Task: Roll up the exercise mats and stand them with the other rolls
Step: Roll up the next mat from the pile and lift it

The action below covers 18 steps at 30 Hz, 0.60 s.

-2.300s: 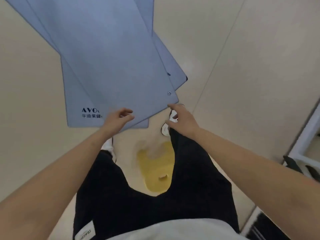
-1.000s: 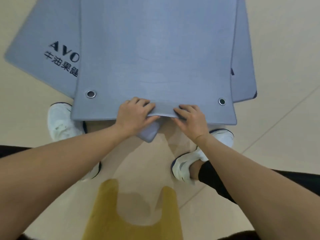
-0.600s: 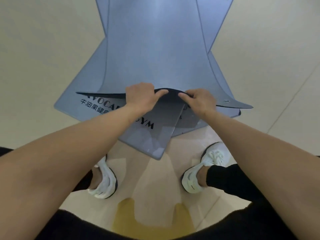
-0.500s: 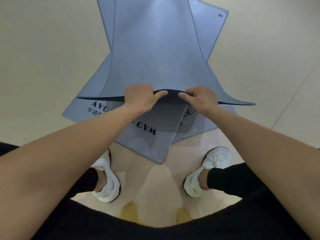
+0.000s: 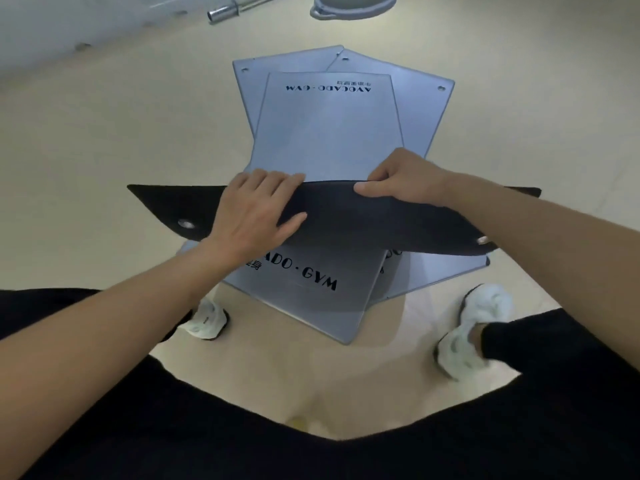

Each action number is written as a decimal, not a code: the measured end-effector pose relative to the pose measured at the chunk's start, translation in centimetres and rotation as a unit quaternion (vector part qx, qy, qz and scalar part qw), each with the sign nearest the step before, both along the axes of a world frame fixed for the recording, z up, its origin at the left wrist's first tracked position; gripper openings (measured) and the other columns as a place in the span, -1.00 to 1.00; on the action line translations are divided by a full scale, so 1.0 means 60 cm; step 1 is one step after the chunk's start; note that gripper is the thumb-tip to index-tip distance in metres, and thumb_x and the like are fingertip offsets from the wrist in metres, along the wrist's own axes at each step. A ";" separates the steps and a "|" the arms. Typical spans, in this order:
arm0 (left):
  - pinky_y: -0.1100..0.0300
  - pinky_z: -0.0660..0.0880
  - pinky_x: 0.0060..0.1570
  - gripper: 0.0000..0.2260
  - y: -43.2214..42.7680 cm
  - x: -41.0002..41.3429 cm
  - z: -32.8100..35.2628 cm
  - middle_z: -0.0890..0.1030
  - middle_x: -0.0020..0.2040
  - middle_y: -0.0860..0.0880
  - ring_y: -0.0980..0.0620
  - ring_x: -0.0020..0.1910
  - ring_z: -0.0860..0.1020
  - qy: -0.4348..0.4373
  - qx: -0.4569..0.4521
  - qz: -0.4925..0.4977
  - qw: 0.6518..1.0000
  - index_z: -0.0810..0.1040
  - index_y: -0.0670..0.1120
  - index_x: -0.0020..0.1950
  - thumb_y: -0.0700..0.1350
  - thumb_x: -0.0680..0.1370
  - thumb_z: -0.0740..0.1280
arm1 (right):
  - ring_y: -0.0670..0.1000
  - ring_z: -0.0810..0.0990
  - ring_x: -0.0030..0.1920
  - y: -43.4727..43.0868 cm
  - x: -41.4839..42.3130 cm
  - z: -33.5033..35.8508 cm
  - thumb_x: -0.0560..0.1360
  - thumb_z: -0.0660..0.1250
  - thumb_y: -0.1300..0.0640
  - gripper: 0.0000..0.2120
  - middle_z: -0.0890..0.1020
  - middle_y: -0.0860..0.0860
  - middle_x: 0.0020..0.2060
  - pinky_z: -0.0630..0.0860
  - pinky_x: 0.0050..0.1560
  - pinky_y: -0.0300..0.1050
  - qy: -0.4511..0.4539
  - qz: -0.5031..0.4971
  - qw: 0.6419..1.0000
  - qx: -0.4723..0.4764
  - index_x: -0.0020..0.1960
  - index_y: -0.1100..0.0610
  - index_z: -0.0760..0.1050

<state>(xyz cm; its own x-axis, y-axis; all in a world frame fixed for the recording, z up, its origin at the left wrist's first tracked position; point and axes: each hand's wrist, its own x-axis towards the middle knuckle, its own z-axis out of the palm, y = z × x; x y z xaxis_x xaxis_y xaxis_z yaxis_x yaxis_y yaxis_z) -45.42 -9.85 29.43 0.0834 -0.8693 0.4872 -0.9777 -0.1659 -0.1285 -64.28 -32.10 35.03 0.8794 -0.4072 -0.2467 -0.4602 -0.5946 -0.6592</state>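
The left hand (image 5: 256,209) reaches in from 8 o'clock and grips the turned-up near end of the top mat (image 5: 329,133), fingers hooked over the fold, thumb spread flat on the black underside; the right hand (image 5: 405,181) comes in from 3 o'clock and pinches the same fold, thumb on the black face, fingers curled behind it; both forearms are bare. The mat lies at the centre, its blue-grey length running flat toward 12 o'clock, its near end raised off the pile, with a metal eyelet (image 5: 185,223) near each black corner. It rests on other mats (image 5: 426,109), fanned at different angles on a beige floor (image 5: 104,133). White shoes (image 5: 206,320) stand at 7 and 4 o'clock under black trousers (image 5: 346,459); a metal bar (image 5: 235,8) lies at 11 o'clock and a grey round base (image 5: 349,5) at 12 o'clock. The top mat's far end reads "AVOCADO · GYM", upside down, with small characters too fine to read; a lower mat toward 6 o'clock shows "ADO · GYM", the rest hidden by the left wrist.
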 end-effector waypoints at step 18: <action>-0.33 0.07 0.57 0.28 -0.079 -0.002 -0.334 0.17 0.63 -0.15 -0.26 0.61 0.14 0.101 0.378 0.071 0.918 -0.02 -0.06 0.68 0.64 0.20 0.32 | 0.05 0.55 -0.07 -0.065 0.040 -0.349 0.60 0.29 -0.26 -0.65 0.61 0.00 -0.09 0.38 -0.09 -0.09 0.181 -0.004 0.977 -0.111 -0.06 0.02 0.57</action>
<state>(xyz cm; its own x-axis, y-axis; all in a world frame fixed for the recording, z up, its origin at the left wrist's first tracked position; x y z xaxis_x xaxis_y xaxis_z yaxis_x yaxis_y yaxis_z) -45.52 -14.58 9.39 0.2433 -0.9260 -0.2886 -0.9699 -0.2304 -0.0784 -61.90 -36.03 14.07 0.7476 -0.4929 -0.4452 -0.6447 -0.6995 -0.3082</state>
